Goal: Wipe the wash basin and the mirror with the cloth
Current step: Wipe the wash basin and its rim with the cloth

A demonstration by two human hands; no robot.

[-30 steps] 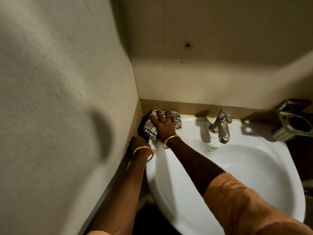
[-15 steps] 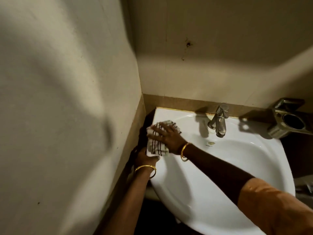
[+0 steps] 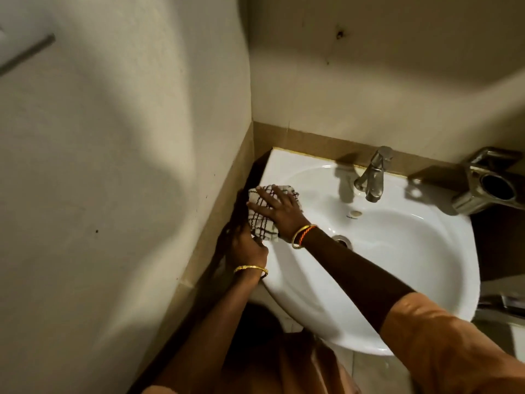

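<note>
A white wash basin is fixed in the corner of two beige walls. A white cloth with dark checks lies on the basin's left rim. My right hand presses flat on the cloth with its fingers spread. My left hand grips the basin's left edge just below the cloth, partly in shadow. No mirror is in view.
A metal tap stands at the back of the basin, with the drain below it. A metal holder is mounted on the right. The left wall runs close beside the basin. A brown tile band lines the corner.
My right hand has drawn the cloth from the basin's back left corner down along the left rim toward me. My left hand has stayed on the left edge.
</note>
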